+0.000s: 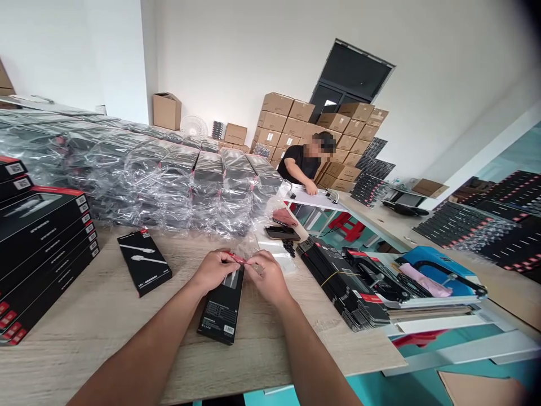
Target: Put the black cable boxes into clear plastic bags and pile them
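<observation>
A flat black cable box (220, 312) lies on the wooden table before me, its printed side with a barcode label facing up. My left hand (214, 270) grips the far end of this box, with thumb and fingers at its red flap. Opposite it, my right hand (267, 277) pinches the same red end from the right; the fingertips meet close together and partly hide the flap. Left of my hands a second black box (144, 260) with a picture of white cable plugs lies flat, touched by neither hand.
Black boxes (38, 248) are stacked at left. Plastic-wrapped box bundles (177, 175) line the back. At right lie banded flat cartons (338, 276), a phone-like dark object (281, 233) and a blue clamp device (443, 270). A co-worker (300, 160) leans over another table.
</observation>
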Available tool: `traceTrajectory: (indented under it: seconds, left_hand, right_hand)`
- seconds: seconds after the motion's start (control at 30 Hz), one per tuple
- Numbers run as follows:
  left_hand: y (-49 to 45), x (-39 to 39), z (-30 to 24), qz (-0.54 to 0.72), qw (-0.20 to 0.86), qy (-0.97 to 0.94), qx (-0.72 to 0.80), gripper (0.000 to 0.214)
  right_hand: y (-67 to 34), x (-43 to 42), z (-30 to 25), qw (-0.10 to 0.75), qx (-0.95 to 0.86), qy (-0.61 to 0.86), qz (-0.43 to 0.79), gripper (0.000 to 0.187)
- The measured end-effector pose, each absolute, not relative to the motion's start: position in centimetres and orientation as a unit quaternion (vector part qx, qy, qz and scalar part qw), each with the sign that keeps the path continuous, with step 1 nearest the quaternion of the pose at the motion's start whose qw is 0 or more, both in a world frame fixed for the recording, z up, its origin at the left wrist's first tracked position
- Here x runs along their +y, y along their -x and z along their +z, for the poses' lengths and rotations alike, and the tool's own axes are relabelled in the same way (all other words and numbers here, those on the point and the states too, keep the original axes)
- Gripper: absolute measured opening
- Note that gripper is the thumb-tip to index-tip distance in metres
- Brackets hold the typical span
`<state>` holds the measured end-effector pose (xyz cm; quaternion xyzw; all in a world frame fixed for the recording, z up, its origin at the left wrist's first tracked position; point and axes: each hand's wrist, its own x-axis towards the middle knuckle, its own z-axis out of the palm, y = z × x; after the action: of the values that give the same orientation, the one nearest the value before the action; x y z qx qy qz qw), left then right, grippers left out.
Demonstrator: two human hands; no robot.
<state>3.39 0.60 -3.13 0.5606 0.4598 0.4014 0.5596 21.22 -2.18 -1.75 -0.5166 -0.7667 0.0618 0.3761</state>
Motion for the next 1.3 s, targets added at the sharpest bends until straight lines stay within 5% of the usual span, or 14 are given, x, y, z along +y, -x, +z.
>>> traceTrajectory:
  seconds: [0.5, 0.8, 1.1, 1.3]
  left_hand:
    - [-3.6, 0.8, -3.4, 0.422, 0.532, -0.576, 0.455, 0.008]
    - [-3.4, 0.5, -3.0, 0.406, 0.501, -0.613, 0.457, 0.013]
    - [-3.7, 0.6, -3.5, 0.396, 0.491, -0.613, 0.476, 0.016]
    - [-3.7, 0.6, -3.4, 0.402, 0.497, -0.615, 0.462, 0.014]
  right_hand:
    - [-20.2, -2.5, -1.8, 0.426, -0.703, 0.57, -0.003, 0.011]
    - [-20.0, -2.6, -2.3, 0.408, -0.737, 0.53, 0.091, 0.009]
    - [-20.7, -2.3, -2.7, 0.499, -0.637, 0.577, 0.113, 0.015]
    - [-19.8, -2.7, -2.5, 0.394, -0.716, 0.577, -0.014, 0.023]
